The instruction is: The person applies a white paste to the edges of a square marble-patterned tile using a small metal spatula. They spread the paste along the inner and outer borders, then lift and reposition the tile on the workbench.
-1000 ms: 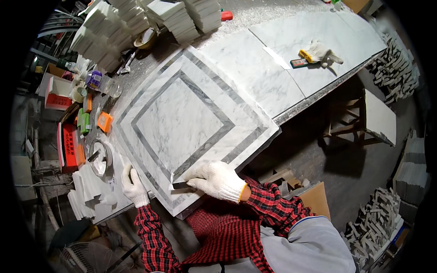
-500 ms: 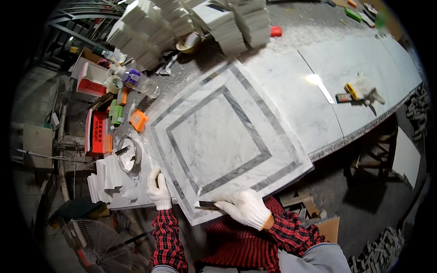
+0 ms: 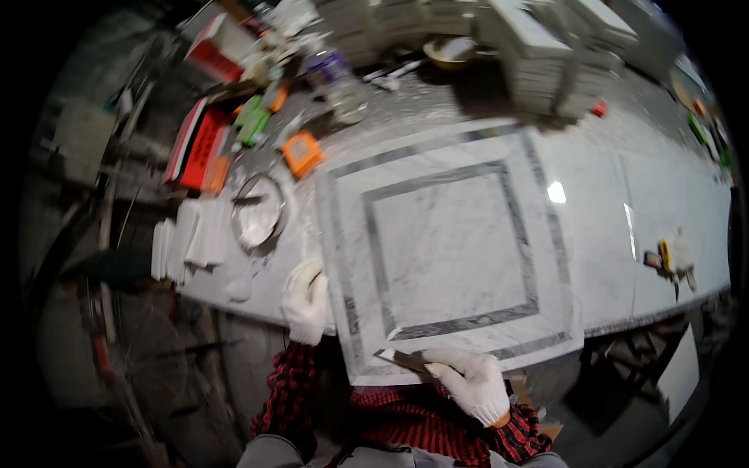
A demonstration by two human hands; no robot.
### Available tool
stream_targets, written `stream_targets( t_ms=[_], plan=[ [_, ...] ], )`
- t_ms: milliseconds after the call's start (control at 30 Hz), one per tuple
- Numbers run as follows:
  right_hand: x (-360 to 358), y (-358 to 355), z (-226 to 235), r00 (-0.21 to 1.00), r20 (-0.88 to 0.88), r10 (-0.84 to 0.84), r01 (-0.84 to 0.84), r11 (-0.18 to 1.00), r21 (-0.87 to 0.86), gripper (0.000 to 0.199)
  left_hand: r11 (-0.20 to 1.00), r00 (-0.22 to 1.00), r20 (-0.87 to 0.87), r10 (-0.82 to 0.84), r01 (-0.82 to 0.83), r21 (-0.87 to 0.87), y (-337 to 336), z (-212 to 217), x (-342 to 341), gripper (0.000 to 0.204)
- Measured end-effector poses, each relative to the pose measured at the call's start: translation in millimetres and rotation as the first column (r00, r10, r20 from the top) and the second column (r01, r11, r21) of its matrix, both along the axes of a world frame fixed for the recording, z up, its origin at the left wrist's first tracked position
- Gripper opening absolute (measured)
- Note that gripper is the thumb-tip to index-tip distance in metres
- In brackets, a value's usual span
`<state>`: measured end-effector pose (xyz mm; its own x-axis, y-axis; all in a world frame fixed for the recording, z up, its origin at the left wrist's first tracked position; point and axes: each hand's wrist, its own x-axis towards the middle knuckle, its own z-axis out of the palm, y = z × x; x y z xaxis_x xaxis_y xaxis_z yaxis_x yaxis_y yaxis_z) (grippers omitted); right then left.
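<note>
A square marble panel point(image 3: 452, 242) with two grey inlaid frames lies before me on the worktable. My right hand point(image 3: 472, 382), in a white knitted glove, grips a putty knife point(image 3: 409, 360) at the panel's near edge. White paste shows on the knife's tip, which is over the panel's near left corner. My left hand point(image 3: 304, 303), gloved too, is beside the panel's left edge with fingers loosely bent and nothing seen in it. Beyond it, a round metal bowl point(image 3: 282, 217) contains white paste and a dark flat tool.
White folded sheets point(image 3: 204, 234) lie left of the bowl. Behind are an orange box point(image 3: 302, 153), a red box point(image 3: 201, 144) and a clear bottle point(image 3: 343, 97). Stacked white tiles point(image 3: 538, 62) stand at the back. Marble slabs point(image 3: 593, 249) extend right, with a yellow-and-black tool point(image 3: 665, 256).
My view has swung left, so the panel appears further right and squarer. The putty knife has moved toward the panel's near edge, and paste now shows at its tip.
</note>
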<state>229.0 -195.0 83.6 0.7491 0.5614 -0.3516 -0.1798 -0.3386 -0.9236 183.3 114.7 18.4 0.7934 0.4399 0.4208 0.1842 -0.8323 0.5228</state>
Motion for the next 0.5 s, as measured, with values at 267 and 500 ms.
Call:
stream_targets(
  t_ms=[267,500],
  plan=[
    [-2,8,9,0.996,-0.080,-0.026,0.016,0.993,-0.120,0.020,0.999,0.998,0.063,0.007,-0.009,0.044,7,-4,-3,0.018],
    [-8,9,8,0.990,-0.107,-0.086,0.077,0.993,-0.085,0.022,0.998,0.999,0.049,-0.009,0.005,0.067,6,0,-1,0.017]
  ],
)
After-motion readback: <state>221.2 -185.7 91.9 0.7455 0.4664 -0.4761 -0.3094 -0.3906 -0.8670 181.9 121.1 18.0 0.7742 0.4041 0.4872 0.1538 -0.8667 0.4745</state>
